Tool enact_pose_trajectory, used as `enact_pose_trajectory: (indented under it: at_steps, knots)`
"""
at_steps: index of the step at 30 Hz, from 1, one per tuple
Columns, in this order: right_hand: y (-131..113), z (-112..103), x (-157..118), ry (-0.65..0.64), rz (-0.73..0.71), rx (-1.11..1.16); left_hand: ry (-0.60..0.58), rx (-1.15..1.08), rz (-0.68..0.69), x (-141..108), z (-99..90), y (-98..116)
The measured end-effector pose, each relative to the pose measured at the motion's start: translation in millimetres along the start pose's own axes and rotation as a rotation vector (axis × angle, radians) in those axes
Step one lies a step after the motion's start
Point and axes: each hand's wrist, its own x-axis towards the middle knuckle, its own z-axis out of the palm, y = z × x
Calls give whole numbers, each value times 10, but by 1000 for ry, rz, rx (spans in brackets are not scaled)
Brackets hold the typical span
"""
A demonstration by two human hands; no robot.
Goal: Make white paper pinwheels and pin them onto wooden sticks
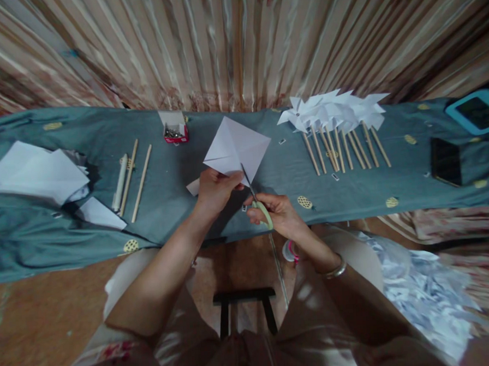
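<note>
A square of white paper (236,145) with crease lines is held up over the cloth-covered table, and a slit shows near its left corner. My left hand (216,192) pinches its lower left edge. My right hand (276,211) has its fingers in the handles of green-handled scissors (262,210). The scissor blades lie on the paper near its bottom corner, close to my left fingertips. A small piece of paper or card (193,187) lies beside my left hand.
A red box of pins (175,133) stands behind. Left are stacked paper (34,172), sticks (141,183) and a tube (120,184). Right are paper pinwheels (335,111) on sticks, a phone (445,161) and a blue-framed device (476,112). A bag of white paper (426,293) sits below.
</note>
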Motion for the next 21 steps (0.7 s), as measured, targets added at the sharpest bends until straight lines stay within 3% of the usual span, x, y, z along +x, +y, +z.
enact_pose_trajectory:
  at_steps: [21]
  knots:
    - [1, 3, 23, 1, 6, 13, -7, 12, -21, -21, 9, 2]
